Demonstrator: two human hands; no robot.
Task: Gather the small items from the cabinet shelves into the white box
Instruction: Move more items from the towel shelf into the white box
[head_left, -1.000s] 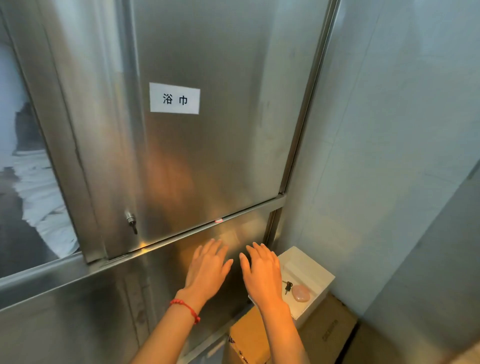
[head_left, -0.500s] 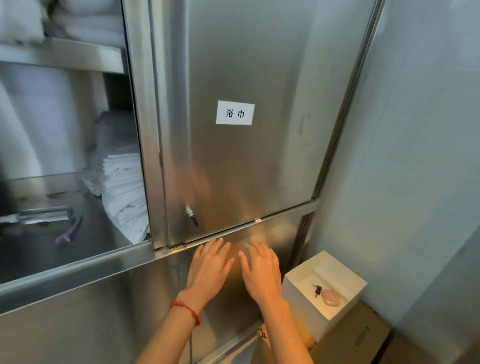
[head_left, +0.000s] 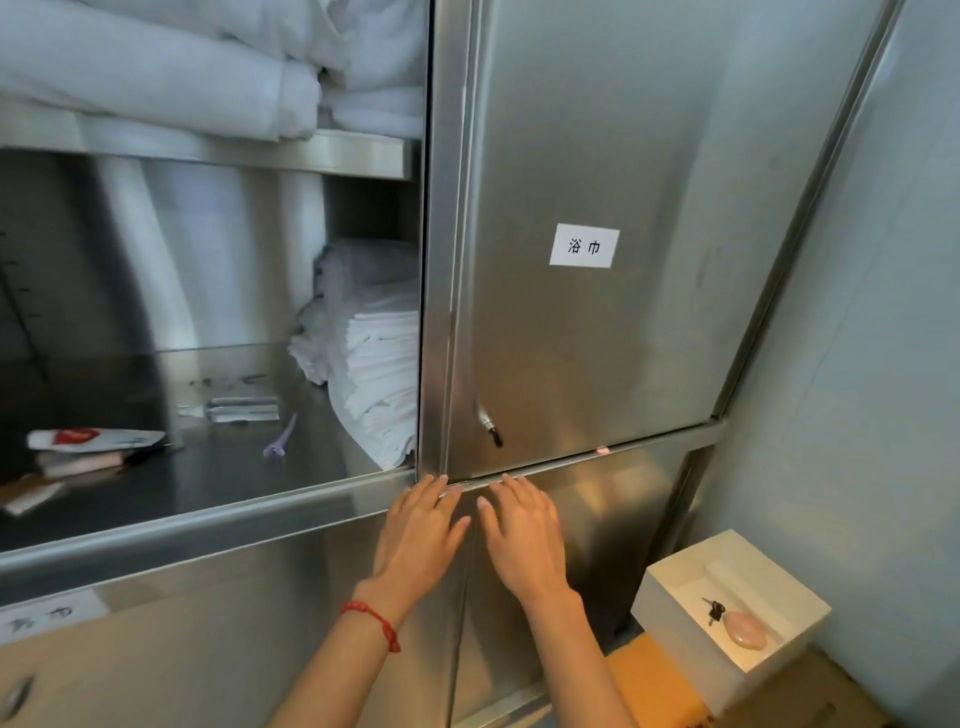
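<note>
White and open-topped, the box (head_left: 675, 582) is seen low at the right on a cardboard carton (head_left: 810, 696), with a key (head_left: 714, 610) and a pink stone (head_left: 746, 630) inside. On the open steel shelf (head_left: 208, 467) a purple clip (head_left: 279, 439), a clear tube (head_left: 241, 408) and a red-and-white packet (head_left: 93, 439) are left. Both the left hand (head_left: 418, 535) and right hand (head_left: 522, 535) are laid flat, fingers straight, on the lower cabinet front (head_left: 613, 519), nothing held.

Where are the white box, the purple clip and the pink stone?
white box (head_left: 675, 597): head view, on its near left wall.
purple clip (head_left: 279, 441): head view, mid-body, on the shelf.
pink stone (head_left: 746, 630): head view, its centre, inside the box.
</note>
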